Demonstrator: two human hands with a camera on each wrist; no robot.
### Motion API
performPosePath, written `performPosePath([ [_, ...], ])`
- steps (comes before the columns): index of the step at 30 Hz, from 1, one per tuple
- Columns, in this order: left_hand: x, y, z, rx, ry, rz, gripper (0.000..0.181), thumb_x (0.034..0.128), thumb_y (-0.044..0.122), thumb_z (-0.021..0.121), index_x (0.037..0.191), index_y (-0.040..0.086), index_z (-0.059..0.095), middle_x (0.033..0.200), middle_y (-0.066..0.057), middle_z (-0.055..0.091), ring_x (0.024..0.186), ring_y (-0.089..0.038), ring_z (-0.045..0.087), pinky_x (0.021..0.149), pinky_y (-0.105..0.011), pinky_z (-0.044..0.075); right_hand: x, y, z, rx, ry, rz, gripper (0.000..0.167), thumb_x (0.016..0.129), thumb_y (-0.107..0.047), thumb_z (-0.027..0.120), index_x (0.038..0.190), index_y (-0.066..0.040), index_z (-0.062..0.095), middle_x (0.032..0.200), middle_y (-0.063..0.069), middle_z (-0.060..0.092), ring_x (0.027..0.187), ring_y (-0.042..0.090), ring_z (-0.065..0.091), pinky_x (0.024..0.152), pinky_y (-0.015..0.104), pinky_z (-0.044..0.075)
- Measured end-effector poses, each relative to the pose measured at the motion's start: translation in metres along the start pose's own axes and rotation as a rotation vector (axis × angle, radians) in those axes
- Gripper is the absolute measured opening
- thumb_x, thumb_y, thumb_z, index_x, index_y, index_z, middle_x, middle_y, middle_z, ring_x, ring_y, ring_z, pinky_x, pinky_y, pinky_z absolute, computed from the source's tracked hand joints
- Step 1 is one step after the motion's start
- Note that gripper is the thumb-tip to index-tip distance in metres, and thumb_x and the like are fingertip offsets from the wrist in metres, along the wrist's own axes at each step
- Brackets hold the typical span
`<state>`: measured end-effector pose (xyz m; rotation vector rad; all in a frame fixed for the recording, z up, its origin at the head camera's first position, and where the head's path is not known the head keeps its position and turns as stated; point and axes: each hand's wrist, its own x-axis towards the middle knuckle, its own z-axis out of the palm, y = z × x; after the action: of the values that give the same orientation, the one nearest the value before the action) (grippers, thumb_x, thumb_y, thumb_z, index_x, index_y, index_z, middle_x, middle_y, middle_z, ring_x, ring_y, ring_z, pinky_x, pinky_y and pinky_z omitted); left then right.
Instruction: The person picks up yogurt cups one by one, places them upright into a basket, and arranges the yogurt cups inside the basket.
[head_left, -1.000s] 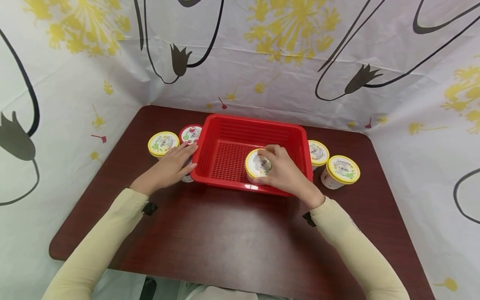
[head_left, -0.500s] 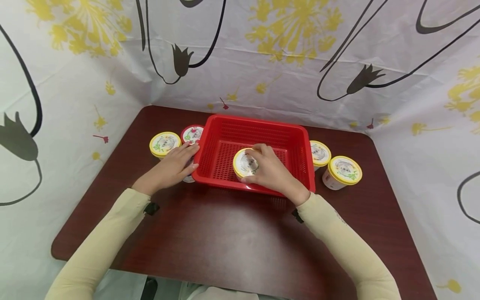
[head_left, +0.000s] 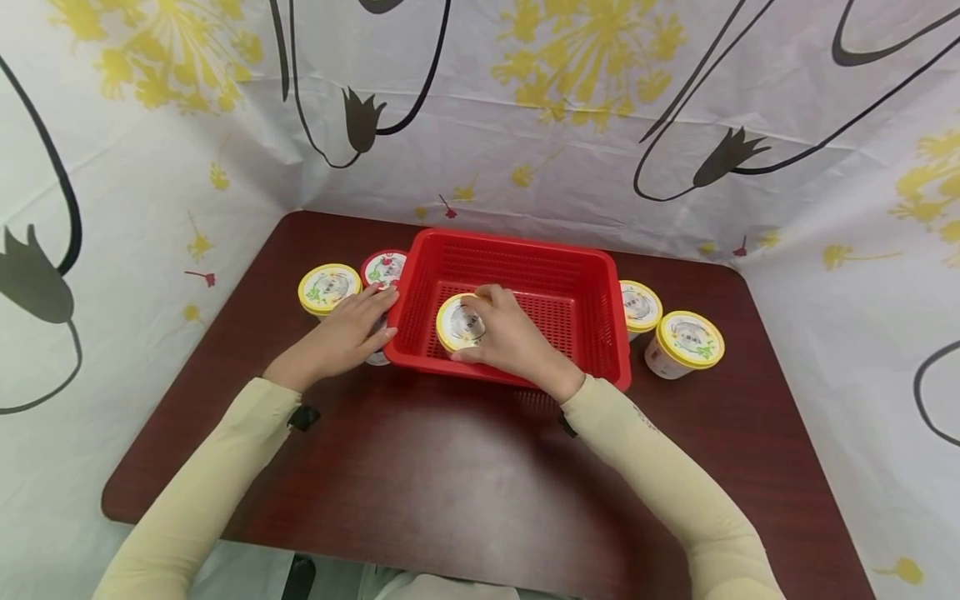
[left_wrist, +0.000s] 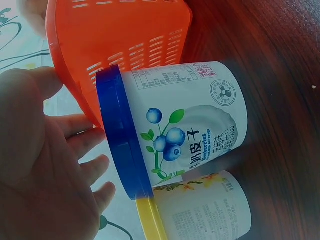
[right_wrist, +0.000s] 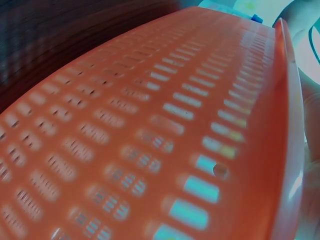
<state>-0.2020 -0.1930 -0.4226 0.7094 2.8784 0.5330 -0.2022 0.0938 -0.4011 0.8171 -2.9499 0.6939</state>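
In the head view a red plastic basket (head_left: pixel 525 265) with slotted walls stands on the table. My right hand (head_left: pixel 512 335) reaches over its front rim and grips a yellow-lidded paper tub (head_left: pixel 454 323) in its left part. At the left rim, my left hand (head_left: pixel 337 333) rests with fingers extended, touching the edge. Beneath that hand, the left wrist view shows a blue-lidded blueberry tub (left_wrist: pixel 192 125) beside the basket, mostly hidden from the head. The basket's outer wall (right_wrist: pixel 125 115) fills the right wrist view, where the gripped tub is hidden.
Left of the basket are a yellow-lidded tub (head_left: pixel 329 286) and a red-lidded tub (head_left: pixel 383 268). Two more yellow-lidded tubs, one nearer the basket (head_left: pixel 639 307) and one farther right (head_left: pixel 684 343), stand on the other side. A patterned cloth (head_left: pixel 465 108) encloses the dark table (head_left: pixel 450 483).
My right hand has moved left within the basket with the yellow-lidded tub, from right of the middle toward the left wall. My left hand stays at the left rim.
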Motion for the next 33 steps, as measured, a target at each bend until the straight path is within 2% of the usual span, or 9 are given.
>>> performPosePath([
  [6,0.0,0.0,-0.001,-0.006,-0.003,-0.003,0.073,0.0987,0.043,0.054,0.159,0.017,0.023,0.165,-0.006,0.026,0.156,-0.031,0.015,0.125,-0.056,0.018,0.01,-0.007,0.007,-0.014,-0.017,-0.024,0.083,0.07,-0.05,0.086,0.137,-0.011,0.056,0.139,0.015,0.048,0.122,0.026,0.05,0.096,0.038,0.054],
  [13,-0.001,-0.001,-0.001,-0.007,-0.007,-0.006,0.073,0.0987,0.045,0.053,0.159,0.018,0.022,0.165,-0.006,0.025,0.156,-0.031,0.015,0.125,-0.056,0.019,0.018,-0.009,0.016,-0.012,-0.018,-0.058,0.081,0.071,-0.049,0.086,0.135,-0.009,0.057,0.135,0.016,0.05,0.123,0.028,0.049,0.1,0.04,0.052],
  [23,-0.001,0.0,0.0,-0.008,-0.011,-0.007,0.073,0.0988,0.047,0.051,0.159,0.018,0.021,0.166,-0.005,0.025,0.156,-0.03,0.015,0.125,-0.055,0.019,0.022,-0.009,0.027,-0.039,-0.027,-0.056,0.081,0.072,-0.053,0.084,0.136,-0.01,0.057,0.134,0.015,0.052,0.12,0.027,0.051,0.1,0.039,0.052],
  [33,-0.001,-0.001,0.001,-0.013,0.0,-0.004,0.071,0.0995,0.046,0.05,0.159,0.018,0.022,0.166,-0.005,0.025,0.156,-0.03,0.014,0.126,-0.054,0.018,0.027,-0.009,0.029,-0.051,-0.06,-0.069,0.081,0.075,-0.055,0.081,0.136,-0.009,0.057,0.134,0.013,0.052,0.12,0.025,0.051,0.101,0.039,0.051],
])
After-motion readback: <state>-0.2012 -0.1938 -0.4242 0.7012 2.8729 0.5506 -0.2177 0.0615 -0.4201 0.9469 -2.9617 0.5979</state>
